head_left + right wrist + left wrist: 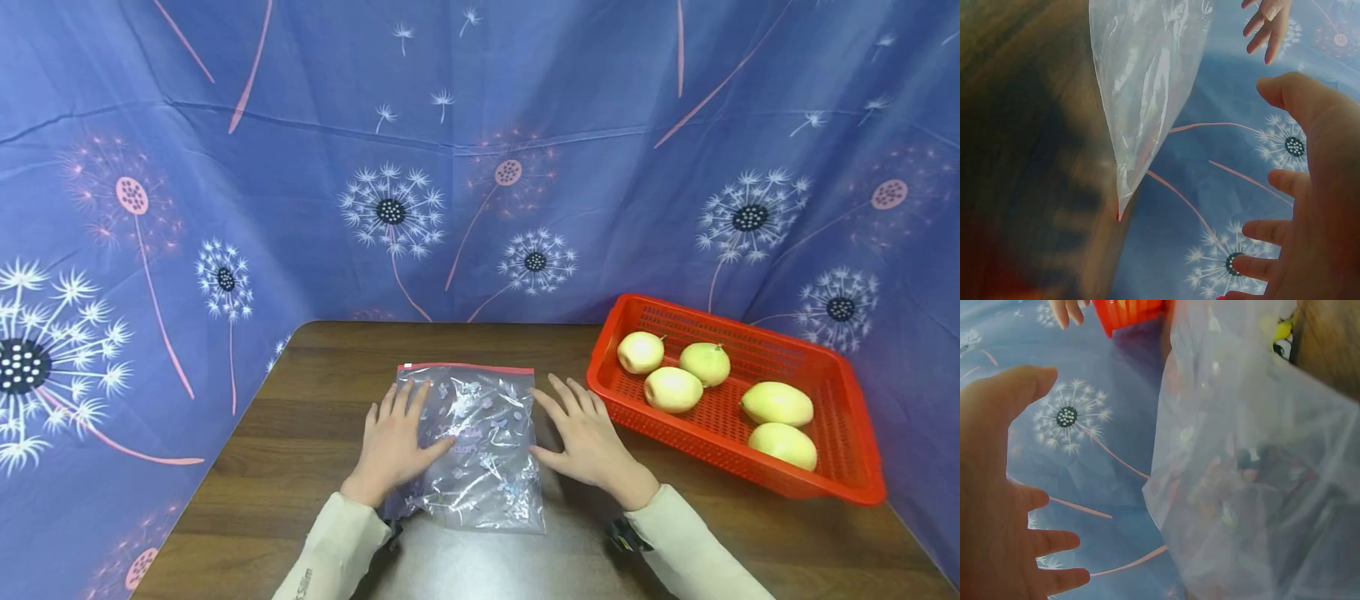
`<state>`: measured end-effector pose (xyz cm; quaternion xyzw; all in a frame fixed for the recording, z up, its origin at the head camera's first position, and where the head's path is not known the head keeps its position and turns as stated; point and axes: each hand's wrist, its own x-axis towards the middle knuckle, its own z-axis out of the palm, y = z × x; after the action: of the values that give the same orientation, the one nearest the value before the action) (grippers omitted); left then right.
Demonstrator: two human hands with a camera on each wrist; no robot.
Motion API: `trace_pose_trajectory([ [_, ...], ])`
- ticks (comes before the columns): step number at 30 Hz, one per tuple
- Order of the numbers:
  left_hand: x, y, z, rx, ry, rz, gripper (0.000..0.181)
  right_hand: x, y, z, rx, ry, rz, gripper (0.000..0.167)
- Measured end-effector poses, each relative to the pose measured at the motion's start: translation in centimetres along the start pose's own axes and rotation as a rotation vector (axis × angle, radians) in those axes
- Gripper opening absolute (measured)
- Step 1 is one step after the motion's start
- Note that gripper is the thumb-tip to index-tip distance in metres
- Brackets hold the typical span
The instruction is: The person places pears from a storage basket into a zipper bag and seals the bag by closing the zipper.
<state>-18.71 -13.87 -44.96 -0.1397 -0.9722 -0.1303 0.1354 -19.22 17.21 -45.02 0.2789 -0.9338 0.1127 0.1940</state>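
Observation:
A clear zip bag (pixel 480 442) with small printed patterns and a red zip strip along its far edge lies flat on the table. Over its left side is my left hand (pixel 397 450), fingers spread and straight; whether it touches the plastic I cannot tell. My right hand (pixel 588 442) is beside the bag's right edge, its fingers also spread, holding nothing. In the left wrist view the zip bag (pixel 1229 475) fills the right half, apart from the left hand (pixel 997 487). The right wrist view has the bag (pixel 1147 81) left of the right hand (pixel 1322 206).
A red plastic basket (pixel 862 425) stands on the right of the wooden table (pixel 277 433). Several pale yellow-green fruits (pixel 673 390) lie inside it. Behind and around the table hangs a blue cloth (pixel 300 208) with a dandelion print.

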Motion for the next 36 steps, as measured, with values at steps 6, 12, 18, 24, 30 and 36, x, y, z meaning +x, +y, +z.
trace_pose_trajectory([
  [6,0.5,-0.4,0.2,-0.014,-0.025,-0.022,0.094,0.8,0.2,0.5,0.026,-0.027,0.009,0.082],
  [12,1.2,-0.7,0.5,-0.005,-0.078,-0.048,0.095,1.6,0.3,1.1,0.052,-0.074,0.033,0.082],
  [18,1.8,-1.1,0.9,-0.025,-0.115,-0.065,0.095,2.5,0.4,1.8,0.074,-0.132,0.07,0.081],
  [24,2.3,-1.6,1.7,-0.043,-0.155,-0.092,0.097,3.3,0.5,2.4,0.099,-0.217,0.124,0.084],
  [30,2.5,-2.0,2.6,-0.06,-0.175,-0.12,0.099,3.9,0.6,3.1,0.103,-0.312,0.191,0.086],
  [36,2.7,-2.4,3.7,-0.05,-0.234,-0.161,0.103,4.5,0.4,3.6,0.127,-0.372,0.231,0.087],
])
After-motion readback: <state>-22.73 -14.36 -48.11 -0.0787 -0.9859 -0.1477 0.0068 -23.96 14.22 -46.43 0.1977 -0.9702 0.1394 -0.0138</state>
